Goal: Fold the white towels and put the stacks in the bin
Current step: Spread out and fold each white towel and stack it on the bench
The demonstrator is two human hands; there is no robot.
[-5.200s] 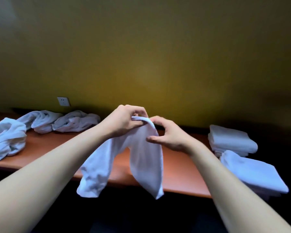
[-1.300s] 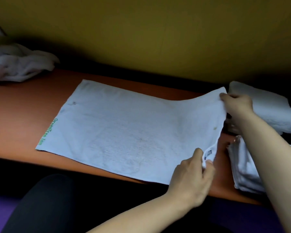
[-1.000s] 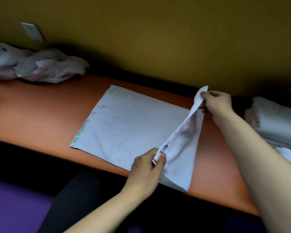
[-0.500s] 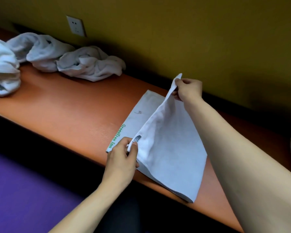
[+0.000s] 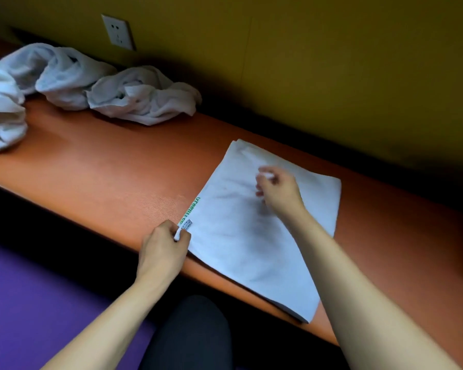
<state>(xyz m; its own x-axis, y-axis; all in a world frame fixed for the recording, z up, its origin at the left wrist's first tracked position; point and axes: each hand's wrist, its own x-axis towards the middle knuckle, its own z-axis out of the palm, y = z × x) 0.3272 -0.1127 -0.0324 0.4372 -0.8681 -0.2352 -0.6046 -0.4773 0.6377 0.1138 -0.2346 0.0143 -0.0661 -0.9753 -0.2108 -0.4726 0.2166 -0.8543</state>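
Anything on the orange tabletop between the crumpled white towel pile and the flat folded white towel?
No: in the head view, only bare orange tabletop separates the crumpled white towel pile from the flat folded white towel.

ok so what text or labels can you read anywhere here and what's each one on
"GreenTree": green lettering along the near-left edge of the folded towel, seen sideways; its end is hidden by the tag.
Small sewn-in tag at the corner pinched by the left hand: print too small to read.
Nothing else readable.

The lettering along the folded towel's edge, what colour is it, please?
Green lettering, clearest in the head view.
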